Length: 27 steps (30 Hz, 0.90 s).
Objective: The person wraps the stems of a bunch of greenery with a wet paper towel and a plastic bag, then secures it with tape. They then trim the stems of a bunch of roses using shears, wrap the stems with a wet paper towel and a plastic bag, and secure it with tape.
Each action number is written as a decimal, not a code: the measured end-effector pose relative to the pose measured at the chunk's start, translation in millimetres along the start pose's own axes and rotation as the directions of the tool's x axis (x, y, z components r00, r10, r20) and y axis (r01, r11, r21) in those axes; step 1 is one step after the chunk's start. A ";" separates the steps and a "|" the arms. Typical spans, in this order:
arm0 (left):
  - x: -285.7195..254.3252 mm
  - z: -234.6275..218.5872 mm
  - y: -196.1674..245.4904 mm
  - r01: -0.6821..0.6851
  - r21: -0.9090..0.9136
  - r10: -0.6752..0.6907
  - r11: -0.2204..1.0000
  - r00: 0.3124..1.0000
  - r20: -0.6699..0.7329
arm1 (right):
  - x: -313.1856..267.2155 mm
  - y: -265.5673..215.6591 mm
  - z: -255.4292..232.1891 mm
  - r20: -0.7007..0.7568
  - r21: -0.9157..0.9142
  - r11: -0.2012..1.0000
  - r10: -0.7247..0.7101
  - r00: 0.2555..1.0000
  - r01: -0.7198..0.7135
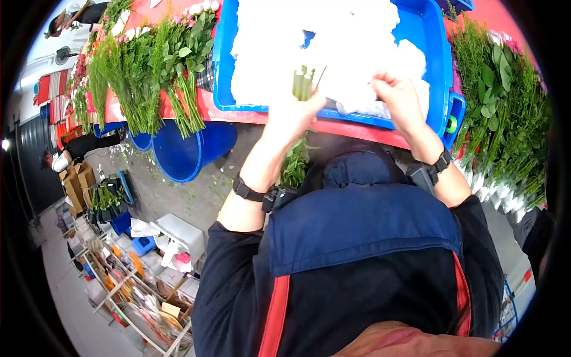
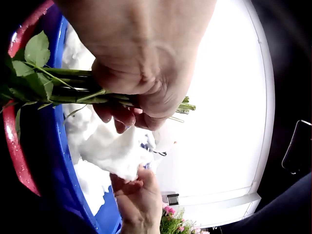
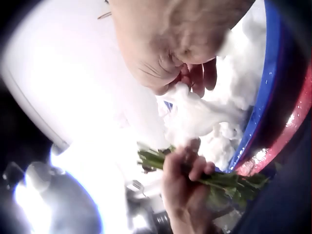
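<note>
My left hand [image 1: 294, 116] grips a bunch of green stems [image 1: 302, 83], its cut ends pointing away from me over the blue tray [image 1: 221, 65]. Leaves [image 2: 38, 51] hang on the near side of that fist, as the left wrist view shows. Soft white wadding [image 1: 262, 53], like wet cotton, fills much of the tray and is partly washed out by glare. On the right, my right hand [image 1: 399, 98] pinches a tuft of the wadding [image 3: 183, 100] between thumb and fingers, drawing it to a peak. Its fingertips are partly hidden in the right wrist view.
The tray stands on a red table [image 1: 339, 128]. Leafy flower bundles [image 1: 190, 59] lie to the left, and more bundles [image 1: 493, 89] to the right. Blue buckets [image 1: 178, 154] stand below the table's edge. Behind on the left are a loaded rack [image 1: 128, 291] and cardboard boxes [image 1: 74, 184].
</note>
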<state>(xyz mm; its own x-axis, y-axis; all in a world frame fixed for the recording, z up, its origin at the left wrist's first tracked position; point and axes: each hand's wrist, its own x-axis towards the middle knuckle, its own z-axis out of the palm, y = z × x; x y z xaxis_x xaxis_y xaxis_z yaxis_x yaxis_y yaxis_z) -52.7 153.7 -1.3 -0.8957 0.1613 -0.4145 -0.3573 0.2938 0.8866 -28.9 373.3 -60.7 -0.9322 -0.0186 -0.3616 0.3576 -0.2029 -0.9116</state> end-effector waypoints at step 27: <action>-4.9 6.0 -1.0 -0.102 0.281 0.065 0.954 0.988 0.139 | -25.6 -1.3 36.2 0.017 0.023 0.988 -0.152 0.988 0.152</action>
<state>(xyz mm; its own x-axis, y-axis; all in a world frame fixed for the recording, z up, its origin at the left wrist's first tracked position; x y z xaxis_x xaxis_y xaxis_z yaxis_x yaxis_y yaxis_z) -46.3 158.3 -1.4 -0.8715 0.3093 -0.3807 -0.1752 0.5286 0.8306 -7.6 338.7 -43.2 -0.9766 -0.0044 -0.2151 0.2105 -0.2261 -0.9511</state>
